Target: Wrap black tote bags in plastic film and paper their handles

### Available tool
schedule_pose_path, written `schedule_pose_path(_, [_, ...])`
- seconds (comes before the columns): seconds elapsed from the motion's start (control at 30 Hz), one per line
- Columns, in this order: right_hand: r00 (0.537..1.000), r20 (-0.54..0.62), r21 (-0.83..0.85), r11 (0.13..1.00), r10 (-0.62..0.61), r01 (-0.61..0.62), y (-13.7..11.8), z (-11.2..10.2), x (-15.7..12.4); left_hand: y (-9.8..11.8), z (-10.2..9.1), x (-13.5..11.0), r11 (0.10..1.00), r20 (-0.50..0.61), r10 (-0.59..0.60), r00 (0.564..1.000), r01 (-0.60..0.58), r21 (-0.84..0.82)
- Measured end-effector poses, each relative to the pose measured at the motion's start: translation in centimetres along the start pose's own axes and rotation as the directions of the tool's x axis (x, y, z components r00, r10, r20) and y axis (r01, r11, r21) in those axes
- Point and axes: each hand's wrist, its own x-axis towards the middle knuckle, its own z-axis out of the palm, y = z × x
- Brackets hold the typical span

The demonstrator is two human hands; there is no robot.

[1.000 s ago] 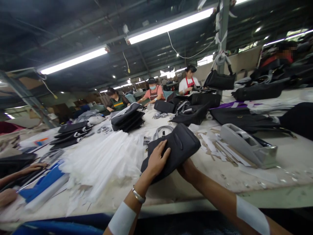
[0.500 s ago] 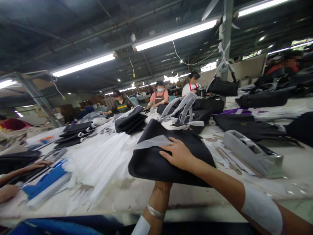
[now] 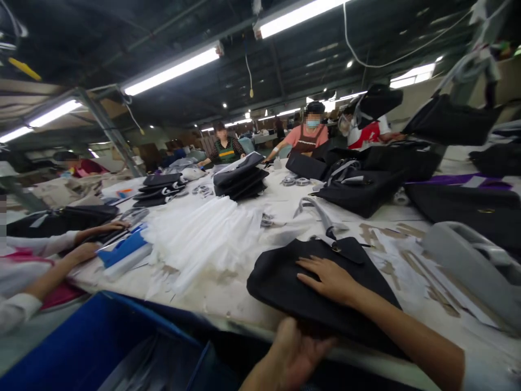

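Observation:
A black handbag (image 3: 280,271) lies tilted at the near edge of the white table, its grey-wrapped handle (image 3: 321,214) standing up at the far side. My right hand (image 3: 328,277) rests flat on top of the bag with its fingers spread. Below the bag's near edge is my left hand (image 3: 299,347), palm turned up, thumb apart from its fingers. The bag hides or shades some of those fingertips, and the hand is slightly blurred.
White tissue sheets (image 3: 203,239) spread left of the bag. A grey tape dispenser (image 3: 468,266) and cardboard strips (image 3: 427,277) lie at right. Stacked black bags (image 3: 240,179) stand farther back. A blue bin (image 3: 101,336) sits below the table. At left are a co-worker's hands (image 3: 85,252).
The view has swung right and down. The translucent strip on the bag is no longer seen, and the handle now shows. My left hand has come out from beneath the bag to its near edge.

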Motion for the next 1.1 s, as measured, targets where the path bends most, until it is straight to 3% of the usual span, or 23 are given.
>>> schedule_pose_path(0.07, [1.0,-0.007,-0.04,0.999,-0.005,0.005,0.0,0.7,-0.2,0.0,-1.6,-3.1,0.972,0.095,-0.123,0.988,0.101,0.211])
schedule_pose_path(0.1, [1.0,-0.02,-0.065,0.998,-0.015,0.014,0.0,1.1,-0.3,0.5,-2.5,-4.5,0.927,0.063,-0.083,0.995,0.054,0.37])
schedule_pose_path(0.13, [0.999,-0.038,-0.089,0.996,-0.025,0.022,0.0,1.5,-0.4,1.5,-3.5,-5.7,0.853,-0.02,0.029,0.999,-0.014,0.522])
schedule_pose_path(0.17, [0.998,-0.059,-0.11,0.994,-0.035,0.028,0.1,1.9,-0.5,2.7,-4.5,-6.7,0.75,-0.136,0.231,0.963,-0.088,0.655])
schedule_pose_path(0.2, [0.996,-0.08,-0.124,0.992,-0.043,0.033,0.1,2.1,-0.5,4.2,-5.6,-7.3,0.611,-0.221,0.459,0.86,-0.125,0.782])
schedule_pose_path(0.23, [0.994,-0.097,-0.132,0.99,-0.052,0.039,0.1,2.4,-0.6,5.7,-6.6,-7.5,0.461,-0.257,0.669,0.697,-0.118,0.88])
schedule_pose_path(0.27, [0.992,-0.113,-0.136,0.99,-0.06,0.044,0.1,2.6,-0.6,7.1,-7.7,-7.5,0.332,-0.24,0.807,0.539,-0.079,0.94])
schedule_pose_path(0.3, [0.99,-0.127,-0.139,0.989,-0.067,0.049,0.2,2.7,-0.6,8.3,-8.7,-7.1,0.22,-0.181,0.868,0.462,-0.032,0.975])
schedule_pose_path(0.33, [0.988,-0.138,-0.141,0.989,-0.074,0.054,0.2,2.8,-0.6,9.2,-9.7,-6.4,0.133,-0.121,0.895,0.428,0.004,0.991])
schedule_pose_path(0.4, [0.984,-0.159,-0.144,0.988,-0.085,0.062,0.4,2.9,-0.6,10.4,-11.2,-4.8,0.043,-0.045,0.886,0.462,0.014,0.999])
schedule_pose_path(0.43, [0.982,-0.168,-0.144,0.987,-0.09,0.066,0.5,3.0,-0.6,10.7,-11.7,-3.8,0.054,-0.043,0.87,0.492,-0.009,0.998])
schedule_pose_path(0.6, [0.972,-0.205,-0.152,0.985,-0.112,0.081,0.6,3.2,-0.5,12.4,-13.2,-0.6,0.499,-0.305,0.77,0.561,-0.232,0.835])
schedule_pose_path(0.67, [0.969,-0.217,-0.163,0.983,-0.116,0.081,0.5,3.3,-0.6,13.3,-13.4,-0.5,0.571,-0.35,0.743,0.57,-0.267,0.777])
schedule_pose_path(0.77, [0.968,-0.225,-0.166,0.983,-0.112,0.075,0.3,3.2,-0.6,13.9,-13.4,-1.2,0.552,-0.289,0.731,0.618,-0.285,0.784])
schedule_pose_path(0.87, [0.972,-0.211,-0.165,0.984,-0.103,0.068,0.4,3.2,-0.6,13.4,-13.1,-1.8,0.391,-0.099,0.681,0.726,-0.246,0.887])
schedule_pose_path(0.9, [0.973,-0.207,-0.165,0.984,-0.1,0.066,0.4,3.2,-0.5,13.2,-13.0,-1.7,0.348,-0.062,0.665,0.745,-0.235,0.908])
schedule_pose_path(0.93, [0.974,-0.206,-0.165,0.984,-0.099,0.065,0.5,3.2,-0.5,13.0,-12.9,-1.5,0.364,-0.072,0.661,0.747,-0.236,0.901])
schedule_pose_path(1.03, [0.972,-0.21,-0.173,0.982,-0.107,0.071,0.6,3.3,-0.4,13.2,-12.8,-0.3,0.616,-0.268,0.659,0.703,-0.3,0.729])
schedule_pose_path(1.1, [0.972,-0.205,-0.179,0.981,-0.113,0.077,0.7,3.4,-0.4,14.0,-13.1,0.6,0.743,-0.372,0.613,0.698,-0.348,0.572])
